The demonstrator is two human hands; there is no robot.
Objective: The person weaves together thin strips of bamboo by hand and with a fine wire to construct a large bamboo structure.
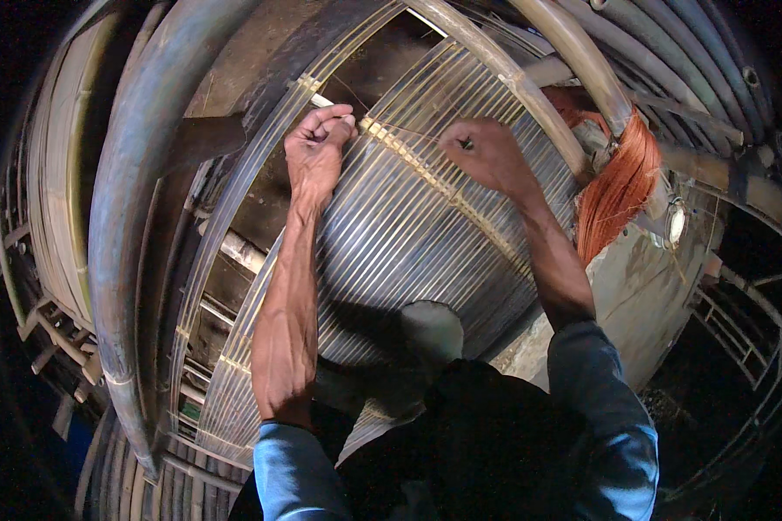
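Note:
A panel of thin, pale bamboo slats lies in front of me, side by side, with a bound crosspiece running across them. At the crosspiece's upper left end is my left hand, fingers closed in a pinch; what lies between the fingertips is hidden. My right hand, a little blurred, is closed above the slats further right. From its fingertips a thin reddish-brown cord stretches left to the crosspiece's end, near my left fingers.
A bundle of orange-red fibres hangs from a bamboo pole at the right. Thick bamboo poles curve along the left. More slats run beside an open gap left of the panel. Stacked poles fill the upper right.

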